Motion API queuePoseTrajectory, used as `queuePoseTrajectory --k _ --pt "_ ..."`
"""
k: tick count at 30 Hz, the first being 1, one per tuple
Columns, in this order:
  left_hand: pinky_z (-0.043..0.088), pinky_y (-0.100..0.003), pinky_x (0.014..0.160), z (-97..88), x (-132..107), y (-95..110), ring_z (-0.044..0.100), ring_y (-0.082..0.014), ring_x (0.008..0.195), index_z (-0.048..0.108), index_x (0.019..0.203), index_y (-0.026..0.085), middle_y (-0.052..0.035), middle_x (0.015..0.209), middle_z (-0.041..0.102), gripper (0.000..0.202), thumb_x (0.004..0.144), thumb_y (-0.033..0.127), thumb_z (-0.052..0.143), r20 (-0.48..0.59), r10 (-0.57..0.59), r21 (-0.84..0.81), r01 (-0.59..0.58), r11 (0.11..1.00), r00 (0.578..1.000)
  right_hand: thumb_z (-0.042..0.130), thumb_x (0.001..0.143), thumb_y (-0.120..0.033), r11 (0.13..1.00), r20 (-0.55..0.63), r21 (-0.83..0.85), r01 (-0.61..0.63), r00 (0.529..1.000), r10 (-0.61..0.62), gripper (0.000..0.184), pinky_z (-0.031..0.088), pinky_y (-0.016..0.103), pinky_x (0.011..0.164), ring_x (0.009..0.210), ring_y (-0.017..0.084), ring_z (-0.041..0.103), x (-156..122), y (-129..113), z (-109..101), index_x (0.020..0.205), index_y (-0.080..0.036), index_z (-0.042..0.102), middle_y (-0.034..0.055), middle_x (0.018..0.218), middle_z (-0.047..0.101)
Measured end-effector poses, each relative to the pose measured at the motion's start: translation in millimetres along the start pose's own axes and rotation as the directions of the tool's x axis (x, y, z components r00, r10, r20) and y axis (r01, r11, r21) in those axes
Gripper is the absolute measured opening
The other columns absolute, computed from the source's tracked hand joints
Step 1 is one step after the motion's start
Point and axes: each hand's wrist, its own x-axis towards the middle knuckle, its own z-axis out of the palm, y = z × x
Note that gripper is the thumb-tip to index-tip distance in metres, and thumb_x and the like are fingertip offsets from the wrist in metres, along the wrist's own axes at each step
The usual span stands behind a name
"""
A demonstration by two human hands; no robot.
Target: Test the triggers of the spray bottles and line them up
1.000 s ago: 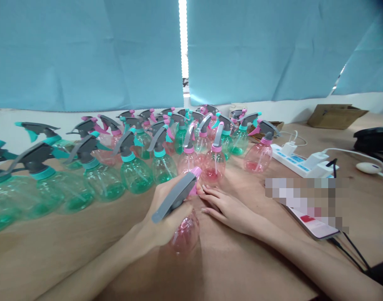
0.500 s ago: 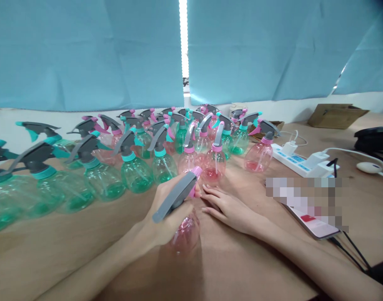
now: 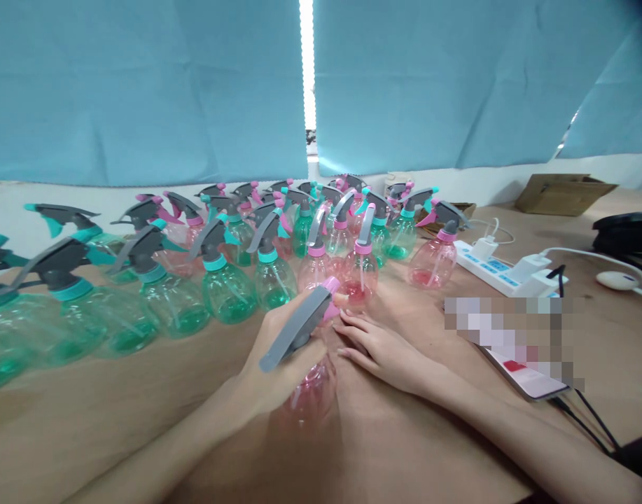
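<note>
My left hand point(image 3: 278, 350) is wrapped round the neck of a pink spray bottle point(image 3: 310, 402) in the middle of the table. The bottle's grey spray head point(image 3: 299, 325) with its pink nozzle and trigger sticks up above my thumb. One left fingertip shows just beyond the nozzle end. My fingers hide the bottle's collar. Close by on the right, my right hand point(image 3: 381, 350) lies on the table with its fingers stretched out, holding nothing. Its fingertips are near the spray bottle's trigger. A pink spray bottle point(image 3: 358, 276) stands just beyond my hands.
Several green spray bottles point(image 3: 229, 290) stand in a row at the left, with more pink and green ones behind. A white power strip point(image 3: 491, 269), a phone point(image 3: 535, 374) with cables and a cardboard box point(image 3: 565, 194) lie at the right. Blue curtains point(image 3: 142, 84) hang behind.
A left finger has moved from the trigger forward past the nozzle. The held bottle and its head have shifted slightly to the right. My right hand stays nearly still.
</note>
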Motion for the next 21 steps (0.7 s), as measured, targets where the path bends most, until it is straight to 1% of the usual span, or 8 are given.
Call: queuePoseTrajectory --k 2,6,9,12,14,18,19,21 --pt "0.028 -0.025 0.047 0.2 -0.1 -0.1 0.034 -0.0117 0.052 0.037 0.064 0.024 0.0062 0.058 0.033 0.012 0.065 0.014 0.044 0.033 0.006 -0.003 -0.006 1.000 0.999 0.044 0.096 -0.041 1.000 -0.009 0.008 0.000 1.000 0.000 0.044 0.039 0.048 0.107 0.133 0.029 0.041 -0.1 -0.4 -0.2 0.132 -0.017 0.053 0.0143 0.140 0.050" --pt "0.032 -0.026 0.048 1.4 -1.4 -4.5 0.035 -0.0123 0.052 0.039 0.067 0.024 0.0055 0.061 0.036 0.010 0.066 0.019 0.047 0.042 -0.030 -0.009 0.031 0.999 0.999 0.044 0.096 -0.041 1.000 -0.010 0.018 0.007 1.000 -0.007 0.043 0.038 0.048 0.107 0.134 0.029 0.040 -0.8 0.6 -0.8 0.132 -0.018 0.052 0.0139 0.140 0.050" --pt "0.036 -0.025 0.048 2.2 -3.0 -9.9 0.042 -0.0135 0.053 0.046 0.070 0.024 0.0047 0.060 0.043 0.006 0.067 0.021 0.051 0.044 -0.042 -0.008 0.043 0.999 0.998 0.044 0.096 -0.042 1.000 0.005 0.012 0.006 1.000 -0.006 0.043 0.039 0.048 0.107 0.134 0.029 0.040 -1.3 1.3 -1.2 0.132 -0.019 0.052 0.0134 0.141 0.049" --pt "0.041 -0.025 0.049 2.5 -3.4 -12.3 0.048 -0.0140 0.055 0.052 0.073 0.022 0.0039 0.061 0.048 0.006 0.068 0.019 0.053 0.048 -0.037 -0.027 0.039 0.999 0.998 0.043 0.097 -0.041 1.000 0.020 -0.006 0.001 1.000 -0.001 0.043 0.038 0.046 0.107 0.134 0.028 0.040 -1.5 0.8 -1.5 0.131 -0.017 0.053 0.0139 0.141 0.049" --pt "0.040 -0.023 0.048 2.7 -2.8 -11.0 0.046 -0.0123 0.053 0.052 0.074 0.022 0.0049 0.060 0.046 0.007 0.069 0.017 0.054 0.059 -0.037 -0.049 0.040 0.998 0.998 0.042 0.097 -0.041 1.000 0.025 -0.009 0.003 1.000 -0.003 0.042 0.039 0.045 0.107 0.133 0.028 0.041 -1.3 0.4 -1.7 0.130 -0.017 0.054 0.0141 0.140 0.050" --pt "0.035 -0.019 0.044 3.4 -0.4 -7.4 0.037 -0.0074 0.049 0.049 0.078 0.022 0.0070 0.064 0.044 0.018 0.067 0.010 0.056 0.097 -0.049 -0.080 0.057 0.995 0.994 0.044 0.097 -0.040 1.000 0.012 0.009 0.012 1.000 -0.012 0.038 0.041 0.047 0.105 0.131 0.029 0.043 -1.2 0.3 -2.8 0.126 -0.019 0.056 0.0138 0.139 0.051" --pt "0.034 -0.019 0.043 3.7 0.0 -7.8 0.037 -0.0070 0.049 0.049 0.080 0.023 0.0070 0.066 0.045 0.021 0.067 0.009 0.057 0.112 -0.051 -0.094 0.062 0.994 0.992 0.044 0.097 -0.040 1.000 0.012 0.010 0.011 1.000 -0.012 0.038 0.041 0.047 0.104 0.131 0.029 0.044 -1.3 0.3 -3.0 0.125 -0.019 0.057 0.0138 0.138 0.051" --pt "0.037 -0.018 0.043 4.3 0.2 -10.6 0.041 -0.0075 0.051 0.049 0.084 0.023 0.0061 0.069 0.048 0.025 0.066 0.009 0.060 0.130 -0.057 -0.108 0.071 0.992 0.990 0.044 0.097 -0.041 1.000 0.016 0.008 0.008 1.000 -0.008 0.037 0.041 0.046 0.104 0.131 0.029 0.044 -1.4 0.5 -3.1 0.123 -0.019 0.058 0.0137 0.139 0.051"
